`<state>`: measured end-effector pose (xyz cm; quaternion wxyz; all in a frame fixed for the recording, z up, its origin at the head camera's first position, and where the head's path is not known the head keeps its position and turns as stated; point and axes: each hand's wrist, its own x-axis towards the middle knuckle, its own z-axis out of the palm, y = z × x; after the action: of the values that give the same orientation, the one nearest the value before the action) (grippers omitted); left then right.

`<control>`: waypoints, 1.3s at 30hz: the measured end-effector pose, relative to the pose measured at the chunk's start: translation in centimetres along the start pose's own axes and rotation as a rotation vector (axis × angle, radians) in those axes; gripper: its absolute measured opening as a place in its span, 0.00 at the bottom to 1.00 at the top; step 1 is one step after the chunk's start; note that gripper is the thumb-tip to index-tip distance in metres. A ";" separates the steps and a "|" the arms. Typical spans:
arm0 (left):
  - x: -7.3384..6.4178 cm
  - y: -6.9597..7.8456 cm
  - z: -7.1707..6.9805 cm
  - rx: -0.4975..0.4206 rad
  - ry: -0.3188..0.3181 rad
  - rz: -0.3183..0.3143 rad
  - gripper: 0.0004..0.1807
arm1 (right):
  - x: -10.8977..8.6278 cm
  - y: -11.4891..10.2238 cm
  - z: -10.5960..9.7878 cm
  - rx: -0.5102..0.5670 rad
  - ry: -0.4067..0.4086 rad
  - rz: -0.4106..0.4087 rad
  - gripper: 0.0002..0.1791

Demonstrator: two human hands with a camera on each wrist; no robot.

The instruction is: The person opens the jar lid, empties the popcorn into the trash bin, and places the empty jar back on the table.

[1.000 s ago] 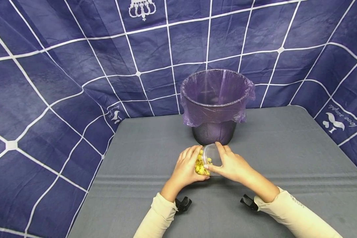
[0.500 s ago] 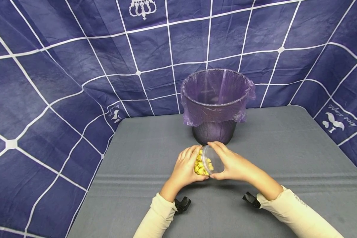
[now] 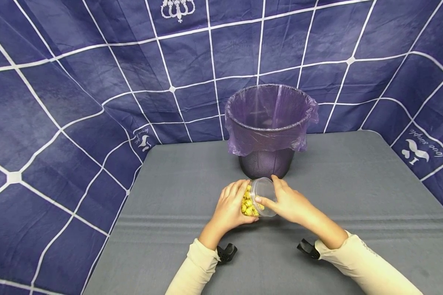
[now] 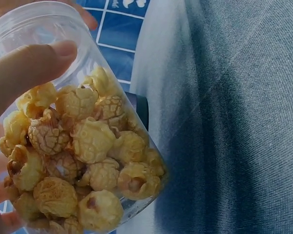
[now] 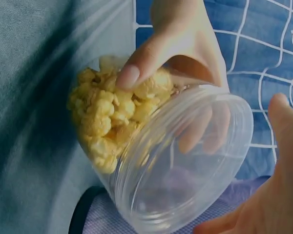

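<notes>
A clear plastic jar (image 5: 100,131) of caramel popcorn (image 4: 93,141) lies tilted on its side, with its clear lid (image 5: 200,161) on and facing right. My left hand (image 3: 229,205) grips the jar's body, thumb on the near side and fingers over the far side. Around the lid, my right hand (image 3: 289,203) is spread. In the right wrist view, the right thumb and a finger stand apart from the lid's rim. Part of the popcorn is hidden behind the left hand.
Just beyond the hands stands a black mesh wastebasket (image 3: 266,164), lined with a purple bag (image 3: 266,141). Grey cloth (image 3: 184,184) covers the table. A blue checked curtain (image 3: 192,102) hangs behind and at both sides.
My right hand turned around the lid, its thumb dropping to the near edge, then swung back with the thumb raised and more of the lid showing. The left hand has kept its hold.
</notes>
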<state>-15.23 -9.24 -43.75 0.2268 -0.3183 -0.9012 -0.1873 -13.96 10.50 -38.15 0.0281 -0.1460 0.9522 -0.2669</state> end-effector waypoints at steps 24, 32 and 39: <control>0.3 0.0 -0.2 0.015 -0.025 0.002 0.56 | 0.4 1.9 0.1 0.117 0.030 -0.404 0.57; 0.4 0.1 -0.4 0.000 -0.026 0.003 0.56 | 0.3 2.3 -0.2 0.025 0.055 -0.546 0.55; 0.5 0.3 -0.4 -0.020 -0.028 0.010 0.56 | 0.2 2.8 -0.2 -0.063 0.113 -0.680 0.54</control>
<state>-15.29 -8.96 -43.05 0.2118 -0.3276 -0.9008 -0.1906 -14.93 12.87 -39.43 -0.1197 -0.4407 0.8569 -0.2393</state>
